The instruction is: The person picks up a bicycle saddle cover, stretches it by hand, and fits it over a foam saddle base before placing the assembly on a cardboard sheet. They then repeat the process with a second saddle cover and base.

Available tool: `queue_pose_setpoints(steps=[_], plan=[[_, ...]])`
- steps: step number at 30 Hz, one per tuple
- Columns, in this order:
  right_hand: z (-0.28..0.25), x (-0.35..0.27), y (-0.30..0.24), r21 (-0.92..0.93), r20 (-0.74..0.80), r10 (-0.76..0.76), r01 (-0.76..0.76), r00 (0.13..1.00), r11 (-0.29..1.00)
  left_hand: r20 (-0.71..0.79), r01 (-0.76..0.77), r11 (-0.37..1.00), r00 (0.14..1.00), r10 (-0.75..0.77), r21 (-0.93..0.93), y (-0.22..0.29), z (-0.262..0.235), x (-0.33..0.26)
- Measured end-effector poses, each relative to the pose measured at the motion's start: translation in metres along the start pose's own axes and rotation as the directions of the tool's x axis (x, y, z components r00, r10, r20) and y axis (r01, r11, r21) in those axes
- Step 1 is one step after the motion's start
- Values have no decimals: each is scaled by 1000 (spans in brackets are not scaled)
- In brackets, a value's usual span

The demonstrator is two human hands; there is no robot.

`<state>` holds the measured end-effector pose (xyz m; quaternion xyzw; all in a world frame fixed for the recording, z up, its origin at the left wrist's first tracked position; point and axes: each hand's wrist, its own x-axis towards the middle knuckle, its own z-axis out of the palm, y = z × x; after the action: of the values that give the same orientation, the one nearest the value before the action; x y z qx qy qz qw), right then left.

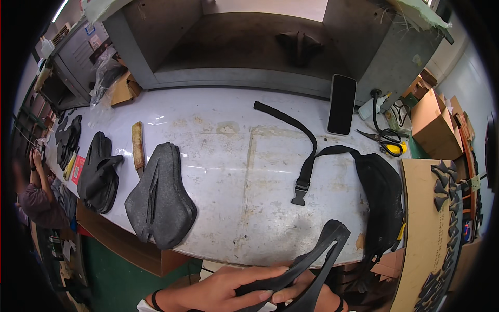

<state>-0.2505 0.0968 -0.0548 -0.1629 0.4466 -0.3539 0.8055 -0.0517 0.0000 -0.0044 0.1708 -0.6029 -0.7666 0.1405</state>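
My left hand (228, 288) and my right hand (312, 296) are at the lower edge, in front of the table. Both are closed on a black bicycle saddle cover (328, 233), whose narrow, slotted nose points up and away from me. Its wide end is mostly hidden by my fingers and the picture's edge. To the left on the table lies a stack of dark grey saddle-shaped pieces (179, 208) with a long central slit. Farther left rests another stack of black saddle pieces (99, 177). A tool with a worn yellowish handle (138, 143) lies behind the nearer stack.
A black waist bag (379, 192) with strap and buckle (300, 192) lies right of centre. Behind it are a phone (342, 104) and scissors (387, 138). Cardboard (416, 234) with small black pieces stands right. A grey shelf (197, 78) closes the back. A person (44, 195) works far left.
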Motion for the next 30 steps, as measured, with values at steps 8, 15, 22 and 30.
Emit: queue_pose_setpoints(steps=[8,15,22,30], plan=[[9,17,26,431,-64,-311,307,948,848,-269,-116,951,962,36,-288,-30,15,-1],[5,13,16,71,28,-220,218,975,973,-435,-136,929,900,-29,-343,-27,26,5],[45,7,-18,-190,-121,-356,330,927,925,-407,-77,898,906,-118,-433,-24,23,2],[21,25,0,30,-334,-527,568,781,823,-358,-125,974,932,50,-189,-33,28,2]])
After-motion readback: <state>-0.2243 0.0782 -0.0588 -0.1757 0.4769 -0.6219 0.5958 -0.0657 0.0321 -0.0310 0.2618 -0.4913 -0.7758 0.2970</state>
